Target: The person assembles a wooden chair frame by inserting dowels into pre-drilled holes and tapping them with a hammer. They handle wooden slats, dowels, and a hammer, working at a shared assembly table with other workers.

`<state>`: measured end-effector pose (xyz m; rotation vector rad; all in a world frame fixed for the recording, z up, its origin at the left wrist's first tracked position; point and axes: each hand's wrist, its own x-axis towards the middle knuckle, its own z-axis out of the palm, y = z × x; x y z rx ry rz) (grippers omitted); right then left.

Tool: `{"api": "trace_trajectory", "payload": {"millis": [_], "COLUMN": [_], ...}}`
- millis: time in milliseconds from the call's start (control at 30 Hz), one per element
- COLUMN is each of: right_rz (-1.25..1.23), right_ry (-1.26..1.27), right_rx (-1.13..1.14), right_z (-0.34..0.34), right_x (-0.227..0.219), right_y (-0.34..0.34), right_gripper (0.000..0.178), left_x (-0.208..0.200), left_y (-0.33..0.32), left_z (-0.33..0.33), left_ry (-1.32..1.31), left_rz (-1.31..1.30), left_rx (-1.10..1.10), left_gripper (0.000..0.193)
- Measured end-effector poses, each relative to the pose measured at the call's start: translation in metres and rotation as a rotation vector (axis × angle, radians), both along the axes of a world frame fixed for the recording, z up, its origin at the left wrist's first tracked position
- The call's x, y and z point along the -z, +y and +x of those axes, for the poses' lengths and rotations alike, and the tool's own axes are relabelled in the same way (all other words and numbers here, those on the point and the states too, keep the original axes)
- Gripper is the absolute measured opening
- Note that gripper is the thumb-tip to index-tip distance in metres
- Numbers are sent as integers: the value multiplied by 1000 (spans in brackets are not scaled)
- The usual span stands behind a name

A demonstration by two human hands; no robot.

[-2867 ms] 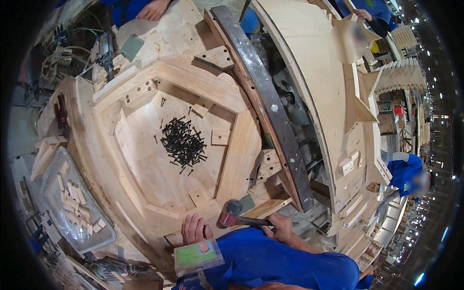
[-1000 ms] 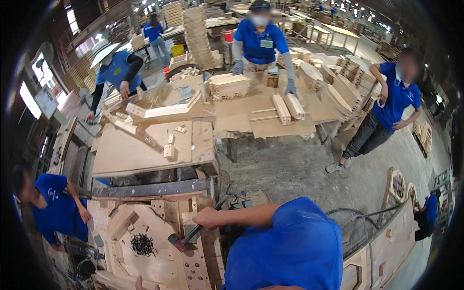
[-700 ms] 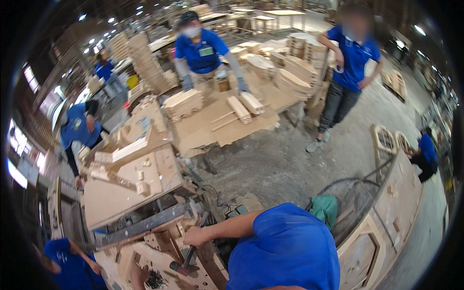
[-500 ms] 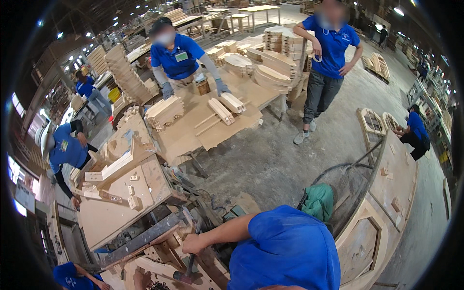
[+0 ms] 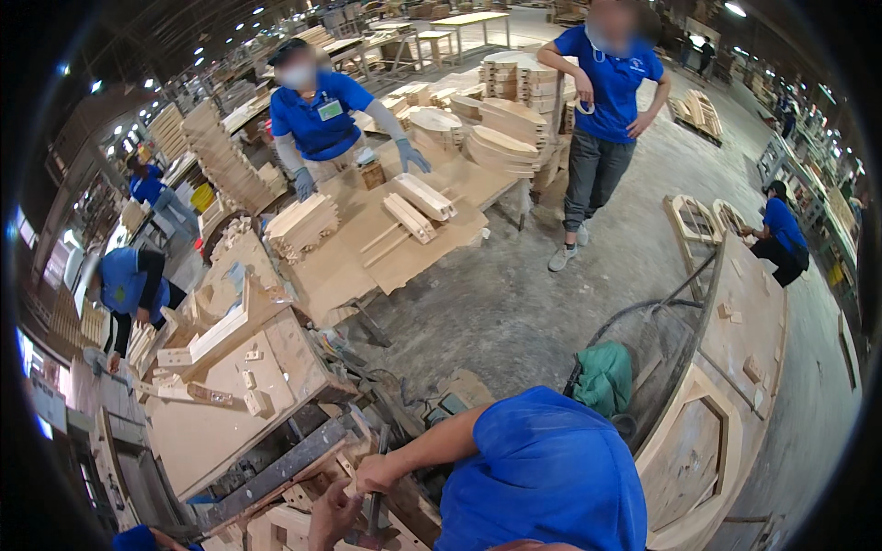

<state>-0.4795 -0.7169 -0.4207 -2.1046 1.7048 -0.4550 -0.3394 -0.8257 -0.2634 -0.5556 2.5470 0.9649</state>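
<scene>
While the right hand (image 5: pixel 375 473) is wrapped round the hammer (image 5: pixel 374 511) just right of the dark bar (image 5: pixel 280 470), its handle points away from the body; the left hand (image 5: pixel 333 516), body-side of the bar, sits close by, 2 hands nearly together, left grip unclear.

The bare left hand (image 5: pixel 331 519) has moved rightward — now just beside the bare right hand (image 5: pixel 375 472), lower left-centre; a crumpled green fabric bundle (image 5: pixel 604 378) has appeared — lower right.

Ceiling lamps (image 5: pixel 734 8) glare against dim upper areas, while fisheye distortion bends the dark-rimmed edges.
</scene>
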Motion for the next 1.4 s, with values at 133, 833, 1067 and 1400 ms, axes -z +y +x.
{"api": "trace_trajectory", "payload": {"millis": [133, 833, 1067, 1400], "right_rz": [27, 92, 110, 88], "right_ry": [-31, 105, 69, 64], "right_rx": [34, -41, -20, 14], "right_z": [-2, -3, 3, -5], "right_x": [12, -5, -11, -6], "right_y": [-7, -6, -5, 3], "right_gripper": [21, 28, 28, 29], "left_x": [-4, 10, 8, 7], "left_y": [10, -3, -1, 13], "left_z": [-7, 35, 59, 59], "left_ry": [-95, 73, 111, 12], "left_rz": [-76, -2, 49, -67], "left_rx": [99, 175, 81, 42], "left_gripper": [53, 40, 33, 35]}}
